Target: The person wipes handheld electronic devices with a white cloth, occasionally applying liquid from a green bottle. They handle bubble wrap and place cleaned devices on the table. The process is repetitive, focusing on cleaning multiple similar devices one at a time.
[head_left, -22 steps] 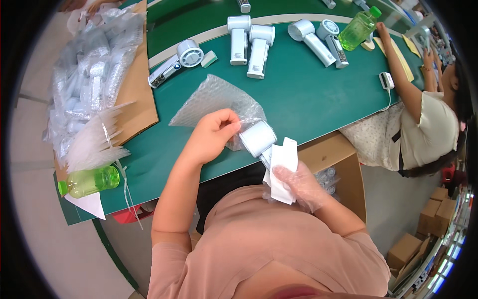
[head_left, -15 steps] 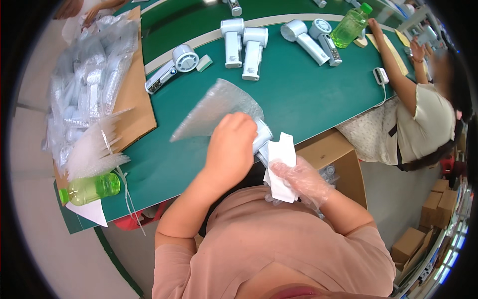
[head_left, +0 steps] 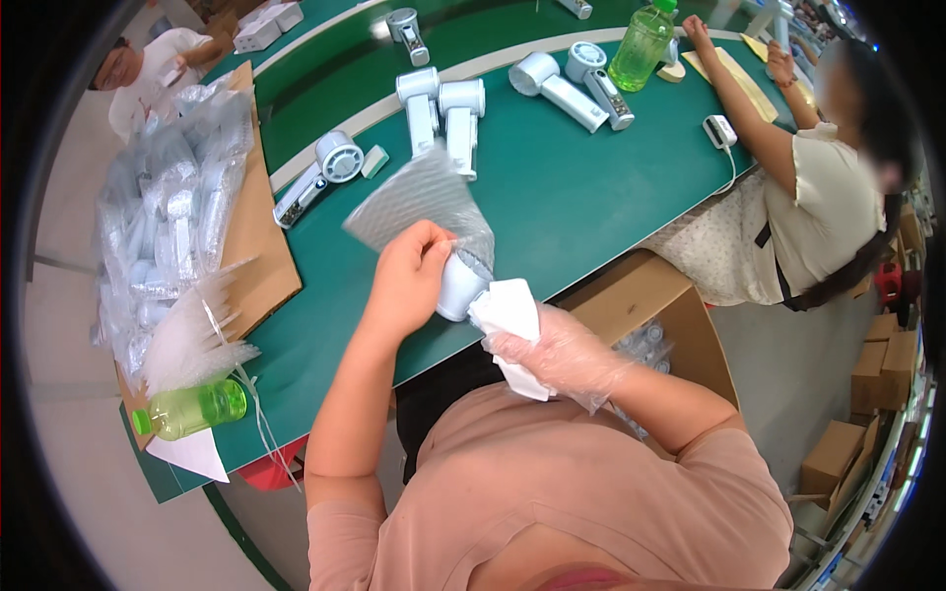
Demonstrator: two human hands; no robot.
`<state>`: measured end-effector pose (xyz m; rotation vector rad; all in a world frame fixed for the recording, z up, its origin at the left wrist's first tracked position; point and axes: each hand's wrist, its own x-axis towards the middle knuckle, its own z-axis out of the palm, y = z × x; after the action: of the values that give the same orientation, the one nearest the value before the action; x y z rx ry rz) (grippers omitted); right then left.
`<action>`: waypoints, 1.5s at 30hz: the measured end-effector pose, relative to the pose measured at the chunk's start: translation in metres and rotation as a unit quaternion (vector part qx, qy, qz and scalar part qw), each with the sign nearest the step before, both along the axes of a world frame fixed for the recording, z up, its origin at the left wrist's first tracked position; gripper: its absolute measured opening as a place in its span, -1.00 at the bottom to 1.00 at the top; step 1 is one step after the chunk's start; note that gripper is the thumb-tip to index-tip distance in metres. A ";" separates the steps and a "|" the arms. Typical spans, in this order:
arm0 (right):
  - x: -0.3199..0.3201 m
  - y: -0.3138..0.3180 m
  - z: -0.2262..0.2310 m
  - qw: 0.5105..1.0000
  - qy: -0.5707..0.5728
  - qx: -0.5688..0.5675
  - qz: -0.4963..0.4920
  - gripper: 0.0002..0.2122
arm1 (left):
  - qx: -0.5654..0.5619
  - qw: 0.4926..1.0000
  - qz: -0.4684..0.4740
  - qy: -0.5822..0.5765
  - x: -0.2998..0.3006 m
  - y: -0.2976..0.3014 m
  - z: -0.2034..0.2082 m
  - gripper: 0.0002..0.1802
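Between my hands is a handheld fan [head_left: 459, 290], its pale round head at the mouth of a clear bubble-wrap bag [head_left: 419, 200]. My left hand [head_left: 406, 279] is closed, pinching the bag's edge beside the fan head. In a thin clear plastic glove, my right hand [head_left: 554, 355] grips the fan's handle through a folded white cloth or paper [head_left: 509, 310]. Most of the handle is hidden by that sheet and my fingers. Past the bag, two more pale fans [head_left: 460, 126] lie on the green table [head_left: 572, 207].
At left, bagged fans [head_left: 177, 207] are heaped on cardboard [head_left: 264, 251], beside flat bubble bags [head_left: 192, 350] and a green bottle [head_left: 197, 409]. An open carton [head_left: 705, 345] holding wrapped items is at my right. One co-worker [head_left: 823, 207] sits at right, another [head_left: 168, 74] at far left.
Both hands have shifted left, carrying the fan and bag. The fan's head has gone to the bag's mouth, and my left hand now pinches the edge there. My view has turned slightly.
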<state>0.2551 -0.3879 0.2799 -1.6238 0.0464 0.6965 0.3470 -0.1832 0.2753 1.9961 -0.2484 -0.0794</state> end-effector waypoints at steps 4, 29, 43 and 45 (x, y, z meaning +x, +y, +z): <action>-0.004 -0.003 -0.001 0.999 0.043 0.017 -0.022 -0.68 | -0.037 0.993 -0.011 -0.108 -0.018 -0.009 0.001 -0.92; 0.000 0.013 -0.038 0.925 0.087 0.312 -0.197 -0.68 | 0.136 0.954 0.038 -0.264 -0.064 -0.011 0.027 -0.72; 0.007 0.020 -0.018 0.908 0.202 0.324 -0.171 -0.53 | 0.068 0.988 0.134 -0.034 -0.066 -0.029 0.025 -0.83; 0.002 0.021 -0.001 0.927 0.223 0.272 -0.129 -0.53 | 0.088 0.968 0.057 -0.228 -0.055 -0.020 0.014 -0.77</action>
<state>0.2568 -0.3672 0.2792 -0.8852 0.3595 0.7776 0.2924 -0.2027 0.2889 2.1833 -0.4308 0.4499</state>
